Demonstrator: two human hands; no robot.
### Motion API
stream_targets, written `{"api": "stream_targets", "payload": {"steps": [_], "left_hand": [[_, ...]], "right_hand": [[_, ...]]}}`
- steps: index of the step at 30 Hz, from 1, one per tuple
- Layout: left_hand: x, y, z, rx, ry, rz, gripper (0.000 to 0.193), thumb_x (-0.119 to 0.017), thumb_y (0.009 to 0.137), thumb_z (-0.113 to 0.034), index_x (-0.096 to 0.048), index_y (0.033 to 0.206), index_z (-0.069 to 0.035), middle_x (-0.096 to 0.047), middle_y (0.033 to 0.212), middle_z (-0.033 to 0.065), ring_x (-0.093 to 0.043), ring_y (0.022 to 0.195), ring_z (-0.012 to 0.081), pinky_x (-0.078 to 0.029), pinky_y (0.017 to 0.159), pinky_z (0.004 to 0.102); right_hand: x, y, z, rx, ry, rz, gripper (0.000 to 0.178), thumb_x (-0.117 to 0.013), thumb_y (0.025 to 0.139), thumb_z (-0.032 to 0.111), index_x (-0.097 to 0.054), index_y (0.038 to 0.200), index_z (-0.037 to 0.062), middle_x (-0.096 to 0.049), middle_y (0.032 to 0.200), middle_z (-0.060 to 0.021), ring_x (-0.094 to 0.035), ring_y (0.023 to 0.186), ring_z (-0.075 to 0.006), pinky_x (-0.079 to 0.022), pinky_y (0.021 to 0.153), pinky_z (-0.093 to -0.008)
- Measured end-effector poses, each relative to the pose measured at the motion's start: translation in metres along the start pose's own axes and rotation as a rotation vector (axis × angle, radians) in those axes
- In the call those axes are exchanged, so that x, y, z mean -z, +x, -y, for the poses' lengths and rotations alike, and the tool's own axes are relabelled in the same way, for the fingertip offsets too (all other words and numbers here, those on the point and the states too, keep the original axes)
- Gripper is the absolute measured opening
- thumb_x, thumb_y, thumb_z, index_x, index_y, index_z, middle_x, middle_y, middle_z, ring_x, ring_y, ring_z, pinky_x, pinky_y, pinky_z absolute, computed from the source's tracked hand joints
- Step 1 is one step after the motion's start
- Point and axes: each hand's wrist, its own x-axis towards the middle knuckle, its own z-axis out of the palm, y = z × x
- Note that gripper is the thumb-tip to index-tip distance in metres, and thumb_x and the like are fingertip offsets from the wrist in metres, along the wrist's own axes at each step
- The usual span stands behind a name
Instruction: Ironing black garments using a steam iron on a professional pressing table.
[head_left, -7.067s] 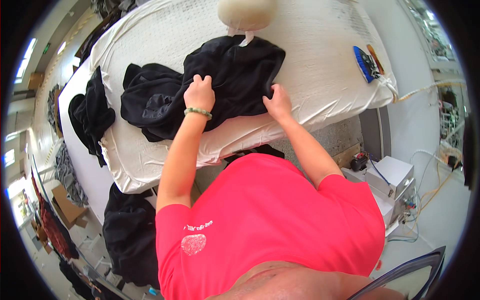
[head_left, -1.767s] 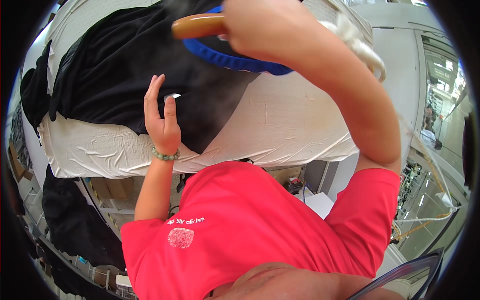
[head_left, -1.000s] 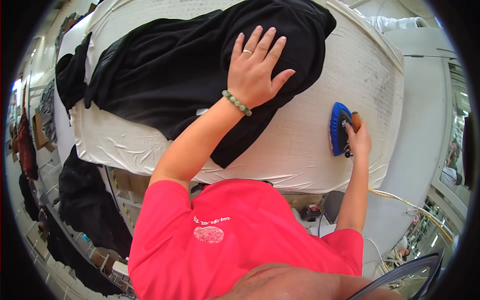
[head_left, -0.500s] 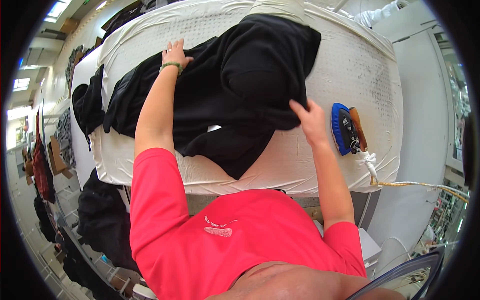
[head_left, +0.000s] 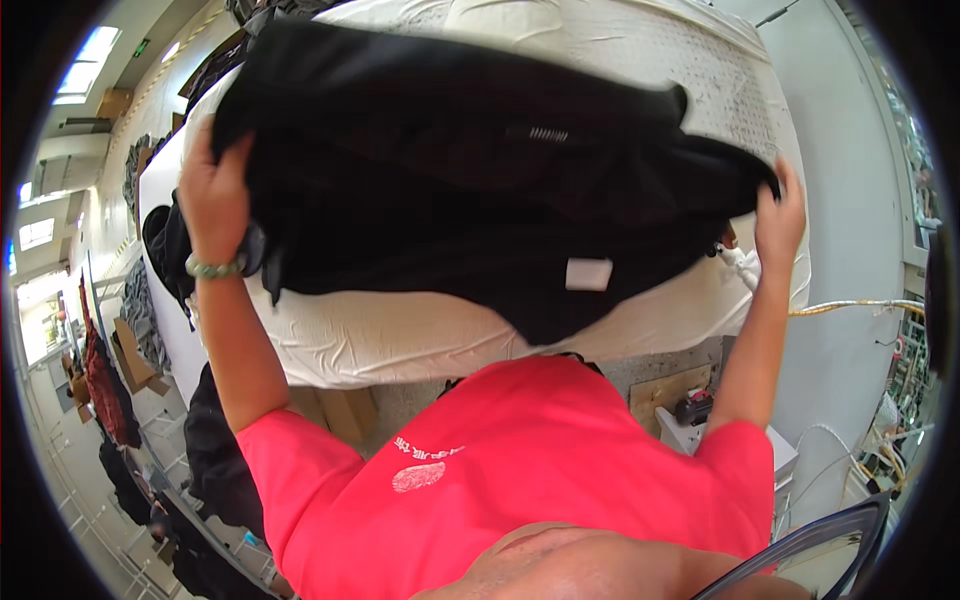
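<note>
While left hand (head_left: pixel 215 195) and right hand (head_left: pixel 781 220) are pinching its opposite ends, fingers closed, the black garment (head_left: pixel 470 170) is stretching over the white surface (head_left: pixel 350 335), spread out but not lying flat. Its lower tip is hanging just inside the near edge; bare room is showing front-left and far right.

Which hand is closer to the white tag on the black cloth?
The right hand. It holds the right end of the black cloth, up and right of the white tag; the left hand holds the other end, farther away, up and left of the tag.
</note>
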Motion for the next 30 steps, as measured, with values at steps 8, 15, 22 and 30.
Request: {"api": "stream_targets", "payload": {"steps": [8, 15, 22, 30], "left_hand": [[0.071, -0.098, -0.127, 0.128, -0.169, 0.042, 0.032, -0.067, 0.09, -0.004, -0.067, 0.12, 0.007, -0.071, 0.113, 0.0144, -0.065, 0.103, 0.019, -0.047, 0.094, 0.0292], [0.084, -0.117, -0.138, -0.222, 0.047, 0.079, 0.027, -0.061, 0.09, -0.001, -0.07, 0.114, 0.007, -0.071, 0.114, 0.0202, -0.067, 0.109, 0.0242, -0.047, 0.099, 0.0331], [-0.072, 0.04, -0.053, -0.098, 0.36, 0.154, 0.036, -0.066, 0.096, -0.037, -0.07, 0.12, -0.011, -0.072, 0.11, 0.0114, -0.069, 0.102, 0.0301, -0.053, 0.089, 0.0387], [-0.199, -0.05, -0.007, 0.1, 0.008, 0.033, 0.052, -0.065, 0.094, -0.05, -0.063, 0.127, -0.01, -0.067, 0.124, 0.0128, -0.063, 0.112, 0.0355, -0.052, 0.089, 0.0422]], "right_hand": [[-0.123, -0.12, 0.212, 0.63, 0.344, 0.28, 0.078, -0.081, 0.078, 0.022, -0.045, 0.145, 0.0019, -0.047, 0.147, -0.0231, -0.045, 0.138, -0.0391, -0.041, 0.112, -0.0438], [-0.034, -0.083, 0.148, 0.646, 0.51, 0.173, 0.014, -0.059, 0.08, -0.002, -0.064, 0.092, 0.0035, -0.066, 0.086, -0.0105, -0.065, 0.083, -0.0286, -0.052, 0.079, -0.0347], [-0.07, 0.069, 0.119, 0.451, -0.058, -0.052, 0.041, -0.062, 0.096, 0.025, -0.059, 0.129, -0.0006, -0.059, 0.128, -0.0249, -0.059, 0.119, -0.0358, -0.047, 0.101, -0.0416], [-0.188, -0.062, 0.165, 0.173, 0.194, 0.196, 0.054, -0.065, 0.099, 0.026, -0.048, 0.141, -0.0018, -0.071, 0.108, -0.0147, -0.069, 0.099, -0.0283, -0.053, 0.093, -0.0353]]}}
